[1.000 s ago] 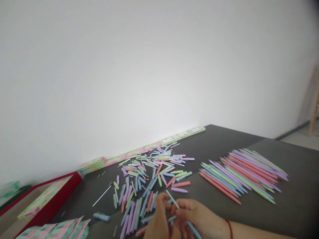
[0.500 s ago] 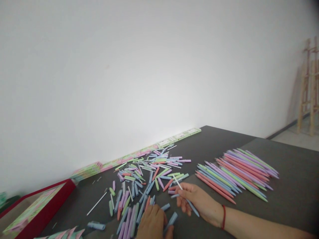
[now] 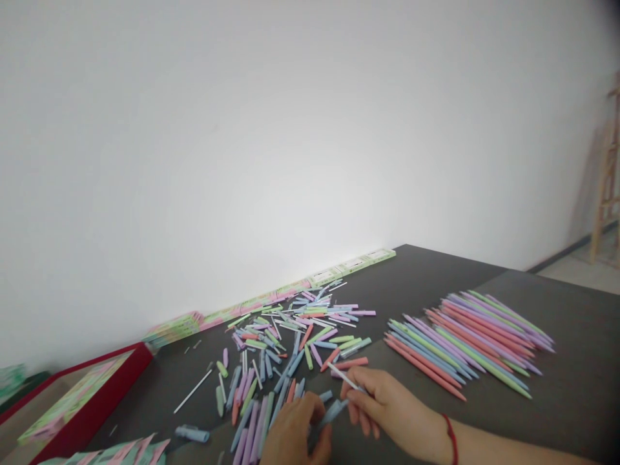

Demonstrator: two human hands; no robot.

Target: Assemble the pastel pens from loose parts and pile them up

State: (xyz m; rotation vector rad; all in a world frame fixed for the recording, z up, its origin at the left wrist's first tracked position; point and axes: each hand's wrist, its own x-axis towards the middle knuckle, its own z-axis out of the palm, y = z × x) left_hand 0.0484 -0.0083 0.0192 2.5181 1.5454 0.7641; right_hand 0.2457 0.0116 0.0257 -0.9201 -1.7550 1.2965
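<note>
My right hand (image 3: 387,403) pinches a thin white pen refill (image 3: 341,374) that points up and left. A bit of blue shows beside its lower end, mostly hidden by the fingers. To the left, my left hand (image 3: 295,433) is closed round a light-blue pen barrel (image 3: 334,411), whose end sticks out towards my right hand. The two hands are close together above the near part of the dark table (image 3: 368,449). Loose purple, blue and green pen parts (image 3: 252,426) lie beside and beneath the left hand.
A scattered heap of pastel pen parts and white refills (image 3: 300,316) spreads behind my hands. Whole pens (image 3: 465,342) lie in slanted rows at right. Flat printed boxes (image 3: 271,298) line the wall. A red-edged box (image 3: 101,400) and printed packets (image 3: 130,452) are at left.
My right hand has turned, so the refill lies flatter and the blue tapered part is now largely hidden. My left hand has lifted slightly with the blue barrel. The view has shifted a little left.
</note>
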